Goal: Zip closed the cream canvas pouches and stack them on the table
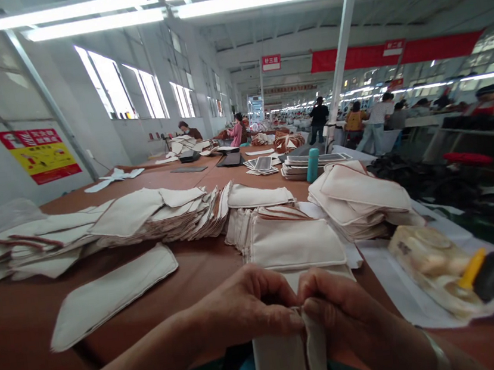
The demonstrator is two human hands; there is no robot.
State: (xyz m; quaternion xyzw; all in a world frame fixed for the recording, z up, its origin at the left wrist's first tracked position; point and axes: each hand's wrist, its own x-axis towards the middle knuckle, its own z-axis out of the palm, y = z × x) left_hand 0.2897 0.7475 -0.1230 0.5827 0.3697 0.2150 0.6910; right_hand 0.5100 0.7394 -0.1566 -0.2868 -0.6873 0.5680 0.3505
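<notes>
Both my hands meet at the front edge of the table, pinching the top of a cream fabric panel (280,364) that hangs down toward my lap. My left hand (248,305) grips it between thumb and bent fingers. Close against it, my right hand (338,303) pinches the folded edge, where a dark seam line runs downward. Just beyond my fingers lies a stack of stitched cream panels (297,245) with brown edges. One single cream panel (116,294) rests apart on the brown table (202,262) at left.
A long row of overlapping panels (129,214) spans the table's left, another pile (360,192) its right. A plastic container (432,264) with a yellow-and-black handled tool (483,273) sits at right on white paper. A teal bottle (312,165) stands farther back. Several people work beyond.
</notes>
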